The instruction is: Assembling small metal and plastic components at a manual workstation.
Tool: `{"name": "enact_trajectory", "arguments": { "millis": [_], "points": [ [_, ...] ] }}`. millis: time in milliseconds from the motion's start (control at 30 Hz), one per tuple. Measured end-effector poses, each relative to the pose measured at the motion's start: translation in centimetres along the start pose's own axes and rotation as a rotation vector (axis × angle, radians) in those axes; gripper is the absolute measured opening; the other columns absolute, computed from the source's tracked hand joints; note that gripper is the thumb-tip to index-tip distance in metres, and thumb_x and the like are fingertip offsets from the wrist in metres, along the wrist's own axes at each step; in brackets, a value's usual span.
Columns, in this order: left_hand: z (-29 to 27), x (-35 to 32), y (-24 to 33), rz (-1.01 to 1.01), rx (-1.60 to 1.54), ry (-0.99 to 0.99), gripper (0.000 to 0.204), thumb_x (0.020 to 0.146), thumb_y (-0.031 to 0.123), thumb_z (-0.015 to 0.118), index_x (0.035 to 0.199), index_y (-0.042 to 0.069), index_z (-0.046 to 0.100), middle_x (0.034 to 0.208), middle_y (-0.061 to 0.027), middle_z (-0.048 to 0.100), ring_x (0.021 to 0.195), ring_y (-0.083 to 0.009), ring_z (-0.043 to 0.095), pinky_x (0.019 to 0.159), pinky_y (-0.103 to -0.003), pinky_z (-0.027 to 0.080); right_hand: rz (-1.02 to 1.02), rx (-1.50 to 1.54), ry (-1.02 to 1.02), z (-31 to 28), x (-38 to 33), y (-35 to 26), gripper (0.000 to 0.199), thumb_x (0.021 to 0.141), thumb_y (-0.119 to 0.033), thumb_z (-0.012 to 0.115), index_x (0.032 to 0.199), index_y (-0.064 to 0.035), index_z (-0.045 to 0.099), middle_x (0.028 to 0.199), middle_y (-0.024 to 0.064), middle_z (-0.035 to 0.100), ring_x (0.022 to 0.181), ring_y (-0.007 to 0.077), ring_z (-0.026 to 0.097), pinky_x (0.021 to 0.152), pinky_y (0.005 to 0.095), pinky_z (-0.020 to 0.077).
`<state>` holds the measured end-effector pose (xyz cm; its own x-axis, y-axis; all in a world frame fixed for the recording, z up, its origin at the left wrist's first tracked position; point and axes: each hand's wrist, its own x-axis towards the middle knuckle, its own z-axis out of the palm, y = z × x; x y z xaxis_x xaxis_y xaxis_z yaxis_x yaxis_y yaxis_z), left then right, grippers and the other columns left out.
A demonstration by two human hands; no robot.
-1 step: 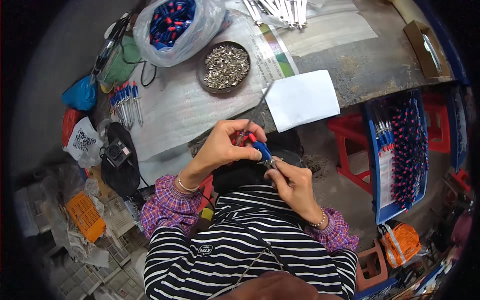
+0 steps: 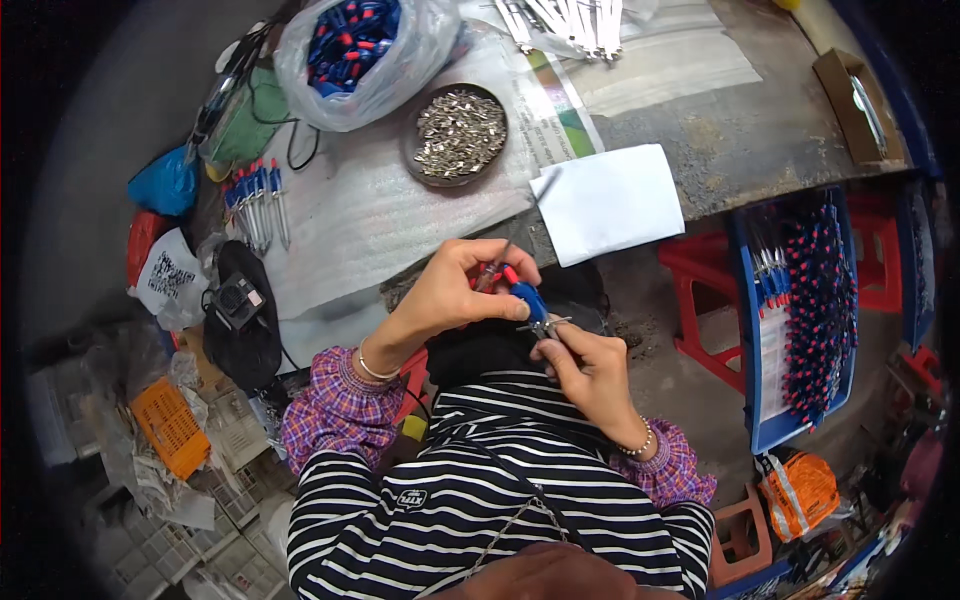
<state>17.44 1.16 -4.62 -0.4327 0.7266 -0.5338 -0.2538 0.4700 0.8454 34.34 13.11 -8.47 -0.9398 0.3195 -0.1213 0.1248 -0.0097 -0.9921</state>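
Note:
My left hand (image 2: 455, 292) is closed around a small screwdriver-like tool (image 2: 527, 297) with a blue and red handle. Its thin metal shaft points up toward the bench edge. My right hand (image 2: 592, 368) sits just below and to the right, pinching a small metal clip (image 2: 547, 325) against the end of the blue handle. Both hands are held close to my chest, over a black lap cloth and my striped shirt.
On the bench are a round bowl of metal clips (image 2: 458, 135), a plastic bag of blue and red handles (image 2: 365, 50), a white sheet (image 2: 610, 200) and a row of finished tools (image 2: 255, 205). A blue tray of several tools (image 2: 810, 310) stands right, above red stools (image 2: 700, 270).

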Motion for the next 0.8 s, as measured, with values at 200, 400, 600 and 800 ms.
{"name": "enact_trajectory", "arguments": {
  "millis": [200,400,600,800],
  "points": [
    [-2.0,1.2,1.5,0.440,0.477,0.148,0.034,0.067,0.007,0.074,0.100,0.004,0.065,0.087,-0.0010,0.065,0.063,-0.0048,0.051,0.057,-0.019,0.041,0.367,0.442,-0.168,-1.0,0.4,0.2,0.015,0.089,-0.004,0.052,0.082,0.0059,0.060,0.071,0.0056,0.061,0.055,0.0057,0.052,0.049,0.0192,0.0441],
    [-9.0,4.1,1.4,0.466,0.845,0.692,0.028,0.069,0.010,0.070,0.096,0.004,0.066,0.085,-0.0109,0.063,0.064,-0.0202,0.059,0.060,-0.031,0.046,0.390,0.529,-0.106,-0.7,0.3,0.7,0.015,0.090,-0.006,0.052,0.084,0.0059,0.059,0.072,0.0056,0.060,0.056,0.0064,0.052,0.051,0.0201,0.0453],
    [-8.6,6.0,0.5,0.565,0.809,0.671,0.015,0.071,0.008,0.069,0.085,0.003,0.068,0.070,-0.0068,0.059,0.055,-0.0120,0.049,0.052,-0.026,0.039,0.389,0.529,-0.130,-0.2,0.2,1.3,0.015,0.090,-0.006,0.053,0.086,0.0061,0.061,0.075,0.0063,0.063,0.058,0.0056,0.054,0.053,0.0191,0.0450],
    [-9.2,5.5,0.8,0.497,0.569,0.643,0.012,0.071,0.007,0.068,0.081,0.003,0.069,0.068,-0.0037,0.058,0.055,-0.0069,0.047,0.051,-0.022,0.036,0.391,0.516,-0.130,-0.3,0.2,1.5,0.015,0.090,-0.007,0.053,0.086,0.0059,0.060,0.075,0.0065,0.062,0.059,0.0061,0.053,0.052,0.0198,0.0457]
  ]
}}
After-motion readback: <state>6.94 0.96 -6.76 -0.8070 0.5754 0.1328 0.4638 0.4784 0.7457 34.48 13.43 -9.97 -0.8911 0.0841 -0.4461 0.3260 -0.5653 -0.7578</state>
